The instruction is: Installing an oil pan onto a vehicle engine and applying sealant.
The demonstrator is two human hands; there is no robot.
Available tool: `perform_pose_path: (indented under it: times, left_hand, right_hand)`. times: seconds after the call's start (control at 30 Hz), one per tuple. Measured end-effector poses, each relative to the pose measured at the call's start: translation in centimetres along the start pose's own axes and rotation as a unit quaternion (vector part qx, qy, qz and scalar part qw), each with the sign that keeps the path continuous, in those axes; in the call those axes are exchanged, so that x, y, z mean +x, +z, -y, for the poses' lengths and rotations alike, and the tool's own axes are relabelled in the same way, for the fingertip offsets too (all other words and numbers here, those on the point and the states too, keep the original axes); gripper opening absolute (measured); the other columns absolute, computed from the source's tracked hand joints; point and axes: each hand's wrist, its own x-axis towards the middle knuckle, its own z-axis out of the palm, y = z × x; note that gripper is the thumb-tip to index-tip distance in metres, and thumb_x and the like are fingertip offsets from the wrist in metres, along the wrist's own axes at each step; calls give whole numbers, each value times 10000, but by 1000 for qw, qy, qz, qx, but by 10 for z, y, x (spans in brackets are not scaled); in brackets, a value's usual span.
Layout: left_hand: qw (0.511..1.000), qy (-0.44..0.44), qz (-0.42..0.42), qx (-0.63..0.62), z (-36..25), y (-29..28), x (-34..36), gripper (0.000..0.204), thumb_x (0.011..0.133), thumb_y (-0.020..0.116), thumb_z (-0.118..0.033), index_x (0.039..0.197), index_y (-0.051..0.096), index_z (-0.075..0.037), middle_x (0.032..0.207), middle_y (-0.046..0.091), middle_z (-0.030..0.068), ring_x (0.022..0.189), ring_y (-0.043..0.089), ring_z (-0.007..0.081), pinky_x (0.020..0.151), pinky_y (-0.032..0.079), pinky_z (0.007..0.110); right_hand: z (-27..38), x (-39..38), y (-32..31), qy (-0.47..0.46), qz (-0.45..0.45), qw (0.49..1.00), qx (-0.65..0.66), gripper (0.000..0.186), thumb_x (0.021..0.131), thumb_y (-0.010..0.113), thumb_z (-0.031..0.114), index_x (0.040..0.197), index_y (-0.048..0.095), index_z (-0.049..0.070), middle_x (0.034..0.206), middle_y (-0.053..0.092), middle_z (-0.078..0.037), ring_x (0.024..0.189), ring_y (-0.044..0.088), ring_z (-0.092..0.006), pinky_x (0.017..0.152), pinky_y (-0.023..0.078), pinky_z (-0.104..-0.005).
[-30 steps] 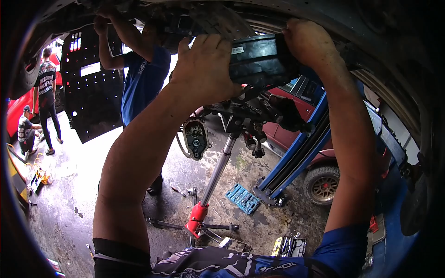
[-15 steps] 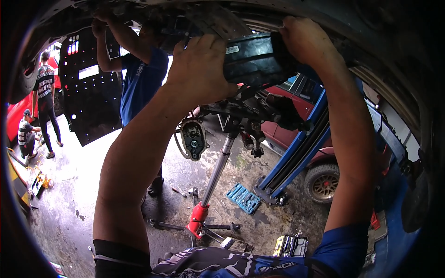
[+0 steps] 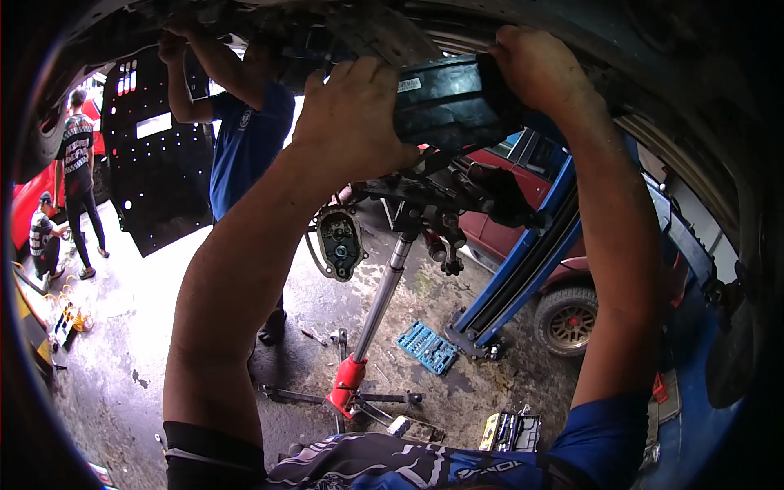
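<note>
Up under the vehicle, my two hands are raised around a dark, ribbed, box-like part (image 3: 445, 96) with a small white label. My left hand (image 3: 351, 118) grips its left end, thumb underneath and fingers curled over the top. My right hand (image 3: 539, 73) is closed at the upper right corner of the part; its fingertips are partly hidden. Just below hangs a dark mechanical assembly (image 3: 457, 192) over the silver post of a red-based jack (image 3: 349, 377). An open oval metal housing (image 3: 337, 245) shows beneath my left wrist.
To the left, a co-worker in blue (image 3: 245, 159) reaches up beside a hanging black perforated panel (image 3: 159, 180). A blue lift post (image 3: 523, 265) and a red vehicle (image 3: 506, 204) stand right. A blue tool case (image 3: 428, 347) and a toolbox (image 3: 512, 430) lie on the floor.
My right hand has edged slightly up and left. Both hands keep their hold on the ribbed part, and the rest of the view has barely shifted.
</note>
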Motion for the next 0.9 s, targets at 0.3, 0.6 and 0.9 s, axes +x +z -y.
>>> perform_pose_path:
  times: [0.3, 0.6, 0.9]
  left_hand:
    - [999, 27, -34, -4, 2, 9, 2, 892, 642, 881, -419, 1374, 542, -40, 1329, 565, 185, 1260, 548, 353, 1107, 410, 461]
    - [999, 14, -38, 24, 0, 6, -3, 917, 632, 898, -423, 1380, 538, -33, 1353, 558, 191, 1283, 541, 366, 1120, 396, 477]
    - [998, 27, -64, 9, 11, 14, -3, 926, 623, 905, -448, 1370, 542, -37, 1384, 555, 191, 1280, 544, 371, 1097, 421, 473]
  right_hand:
    - [-8, 7, 6, 0, 30, 998, -57, 297, 994, 576, 308, 975, 690, 34, 917, 716, -228, 891, 696, -420, 825, 552, -521]
    - [10, -1, -20, 78, 59, 995, 12, 318, 945, 579, 273, 976, 724, -8, 1011, 728, -241, 989, 696, -407, 904, 540, -492]
    - [34, -53, -34, 60, 58, 985, 150, 264, 970, 642, 317, 1005, 699, 62, 924, 731, -177, 867, 705, -391, 782, 562, -459]
